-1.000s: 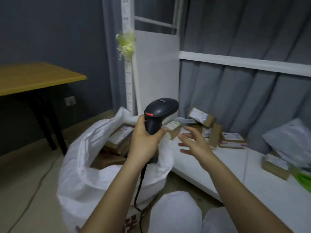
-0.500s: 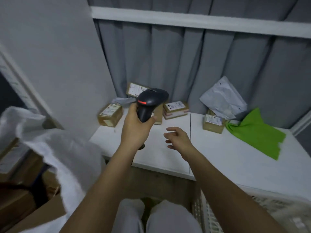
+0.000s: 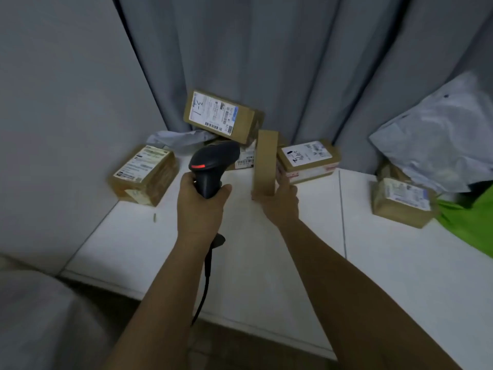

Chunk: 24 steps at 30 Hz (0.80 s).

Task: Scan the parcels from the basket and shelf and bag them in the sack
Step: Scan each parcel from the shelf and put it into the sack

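On the white shelf (image 3: 293, 263), front and centre, both hands are busy. Left hand (image 3: 200, 206) wraps tight round the grip of the black scanner (image 3: 213, 161), thumb and fingers curled on the handle, red light glowing on its head, cable (image 3: 205, 284) trailing down toward six o'clock. Right hand (image 3: 280, 201) grips the bottom of a plain brown parcel (image 3: 264, 161) that stands on end, fingers curled round its base, no label showing on the face toward the camera.

At eleven o'clock from the hands, a box marked 3-1 (image 3: 221, 116) sits tilted on top of the pile, label up, leaning against the grey curtain (image 3: 293, 62). Under it, a crumpled grey mailer (image 3: 178, 138) pokes out toward the left, and a labelled parcel behind the scanner is mostly hidden. At one o'clock, just beside the upright parcel, a flat box with red tape (image 3: 309, 161) lies label up; whether the two touch, I cannot tell. Over at nine o'clock, a taped box (image 3: 144, 174) rests against the grey side panel (image 3: 66, 116), well apart from the hands. At three o'clock, another small box (image 3: 402, 201) sits by the edge of a green bag (image 3: 469, 222), with a big grey poly bag (image 3: 440, 134) slumped against the curtain behind it. Down at seven o'clock, a blurred white sack (image 3: 40, 316) fills the corner.
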Available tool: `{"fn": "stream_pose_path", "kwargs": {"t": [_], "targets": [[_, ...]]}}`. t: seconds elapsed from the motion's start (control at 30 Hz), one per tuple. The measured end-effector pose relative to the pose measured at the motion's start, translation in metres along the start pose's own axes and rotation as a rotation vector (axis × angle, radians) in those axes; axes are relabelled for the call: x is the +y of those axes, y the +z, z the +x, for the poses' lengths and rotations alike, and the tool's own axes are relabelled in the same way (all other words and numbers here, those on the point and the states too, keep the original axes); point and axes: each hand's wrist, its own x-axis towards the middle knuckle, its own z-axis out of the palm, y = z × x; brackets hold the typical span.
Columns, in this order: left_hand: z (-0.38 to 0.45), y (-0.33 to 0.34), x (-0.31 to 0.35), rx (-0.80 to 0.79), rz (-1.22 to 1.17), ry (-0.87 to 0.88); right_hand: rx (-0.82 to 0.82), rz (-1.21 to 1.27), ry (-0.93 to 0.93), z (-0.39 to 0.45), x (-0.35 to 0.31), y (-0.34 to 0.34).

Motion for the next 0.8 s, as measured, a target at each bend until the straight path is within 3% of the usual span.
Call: {"fn": "stream_pose_path", "kwargs": {"t": [0.13, 0.27, 0.5, 0.8], "targets": [[0.022, 0.000, -0.033, -0.009, -0.042, -0.018, 0.128, -0.036, -0.021, 0.037, 0.003, 0.043], [0.021, -0.006, -0.053, 0.008, -0.054, -0.050, 0.229, 0.183, -0.041, 0.035, 0.015, 0.051], [-0.031, -0.015, -0.024, -0.022, -0.100, -0.086, -0.050, 0.755, 0.138, -0.073, 0.031, -0.002], [-0.149, -0.063, 0.033, -0.029, -0.179, -0.001, -0.184, 0.822, 0.137, -0.224, 0.010, -0.085]]}}
